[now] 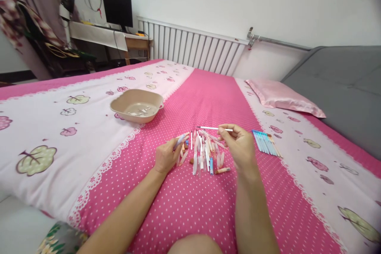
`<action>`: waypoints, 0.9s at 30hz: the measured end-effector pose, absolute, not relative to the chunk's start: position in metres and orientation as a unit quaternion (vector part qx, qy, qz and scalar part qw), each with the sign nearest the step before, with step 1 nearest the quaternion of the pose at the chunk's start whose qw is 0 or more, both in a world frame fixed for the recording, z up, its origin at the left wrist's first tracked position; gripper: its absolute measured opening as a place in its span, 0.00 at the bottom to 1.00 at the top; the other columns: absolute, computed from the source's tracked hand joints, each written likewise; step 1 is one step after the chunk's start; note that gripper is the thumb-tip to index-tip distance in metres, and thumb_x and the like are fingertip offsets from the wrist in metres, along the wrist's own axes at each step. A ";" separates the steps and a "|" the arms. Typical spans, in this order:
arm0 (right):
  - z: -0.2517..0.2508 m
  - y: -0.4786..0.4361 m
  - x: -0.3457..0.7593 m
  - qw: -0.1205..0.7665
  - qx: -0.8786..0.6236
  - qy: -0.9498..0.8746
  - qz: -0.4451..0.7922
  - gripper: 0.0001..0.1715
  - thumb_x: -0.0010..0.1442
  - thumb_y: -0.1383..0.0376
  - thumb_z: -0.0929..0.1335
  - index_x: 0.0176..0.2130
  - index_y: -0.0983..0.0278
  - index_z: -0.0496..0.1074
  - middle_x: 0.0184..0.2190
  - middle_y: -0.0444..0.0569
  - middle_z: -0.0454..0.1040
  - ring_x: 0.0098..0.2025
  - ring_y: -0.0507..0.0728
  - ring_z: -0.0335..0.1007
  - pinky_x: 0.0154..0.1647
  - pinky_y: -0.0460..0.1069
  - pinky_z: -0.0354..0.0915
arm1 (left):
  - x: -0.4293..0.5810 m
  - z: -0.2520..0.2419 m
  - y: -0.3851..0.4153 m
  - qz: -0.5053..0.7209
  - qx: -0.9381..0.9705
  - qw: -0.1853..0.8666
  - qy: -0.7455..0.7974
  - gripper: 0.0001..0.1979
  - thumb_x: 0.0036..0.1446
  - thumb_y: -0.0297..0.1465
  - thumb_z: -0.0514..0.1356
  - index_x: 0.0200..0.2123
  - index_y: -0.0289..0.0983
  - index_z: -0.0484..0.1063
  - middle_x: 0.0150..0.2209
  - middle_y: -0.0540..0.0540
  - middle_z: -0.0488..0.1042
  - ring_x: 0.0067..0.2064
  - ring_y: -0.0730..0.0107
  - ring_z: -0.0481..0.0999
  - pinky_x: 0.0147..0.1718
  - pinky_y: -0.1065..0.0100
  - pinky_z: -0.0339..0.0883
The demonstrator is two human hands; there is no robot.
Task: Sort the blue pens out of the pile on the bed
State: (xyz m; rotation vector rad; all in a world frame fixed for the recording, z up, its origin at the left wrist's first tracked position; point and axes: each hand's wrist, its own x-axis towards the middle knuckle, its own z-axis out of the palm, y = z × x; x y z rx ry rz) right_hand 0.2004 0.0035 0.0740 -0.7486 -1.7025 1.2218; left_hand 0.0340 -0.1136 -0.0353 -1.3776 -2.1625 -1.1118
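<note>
In my right hand (239, 143) a thin white pen refill (208, 128) is pinched, its dark tip pointing left. My left hand (167, 154) is closed around a pale lilac pen barrel (179, 141). Between the hands, on the pink dotted bedspread, lies a loose pile of pen parts (205, 149), mostly pale pink and white. A blue piece (211, 165) and a tan pen piece (222, 170) sit at its near edge. To the right of my right hand, several pens (264, 143) lie side by side, blue ones first, then brownish ones.
A beige plastic basin (126, 116) with small pale pieces inside stands on the bed at the left. A pink pillow (285, 97) leans near the grey headboard (342, 87). Beyond the bed are a radiator (190, 43) and a desk with a monitor (118, 11).
</note>
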 end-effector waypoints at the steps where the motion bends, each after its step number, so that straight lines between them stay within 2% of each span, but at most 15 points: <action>1: 0.075 0.002 0.200 0.432 -0.292 -0.686 0.507 0.16 0.48 0.58 0.69 0.34 0.67 0.72 0.26 0.48 0.74 0.25 0.51 0.70 0.22 0.44 0.63 | 0.034 -0.035 -0.114 -0.388 -0.491 0.174 -0.760 0.15 0.60 0.39 0.48 0.36 0.38 0.71 0.19 0.51 0.67 0.21 0.75 0.66 0.24 0.74 0.54; 10: 0.081 -0.006 0.205 0.357 -0.256 -0.683 0.584 0.18 0.48 0.58 0.70 0.37 0.67 0.73 0.29 0.49 0.75 0.25 0.49 0.68 0.21 0.43 0.59 | 0.035 -0.037 -0.115 -0.374 -0.501 0.196 -0.755 0.13 0.59 0.37 0.50 0.35 0.37 0.71 0.21 0.50 0.69 0.23 0.75 0.67 0.25 0.74 0.55; 22: 0.075 -0.002 0.200 0.352 -0.248 -0.682 0.591 0.16 0.51 0.58 0.69 0.37 0.66 0.73 0.28 0.47 0.74 0.24 0.49 0.66 0.20 0.42 0.57 | 0.035 -0.036 -0.116 -0.358 -0.519 0.211 -0.747 0.13 0.59 0.36 0.50 0.38 0.37 0.71 0.26 0.49 0.73 0.24 0.76 0.69 0.26 0.75 0.58; 27: 0.072 -0.002 0.198 0.340 -0.253 -0.685 0.592 0.16 0.51 0.58 0.68 0.37 0.66 0.73 0.28 0.47 0.74 0.24 0.49 0.66 0.20 0.43 0.56 | 0.035 -0.038 -0.117 -0.358 -0.517 0.224 -0.745 0.13 0.60 0.36 0.50 0.36 0.37 0.71 0.24 0.50 0.73 0.25 0.75 0.70 0.26 0.75 0.58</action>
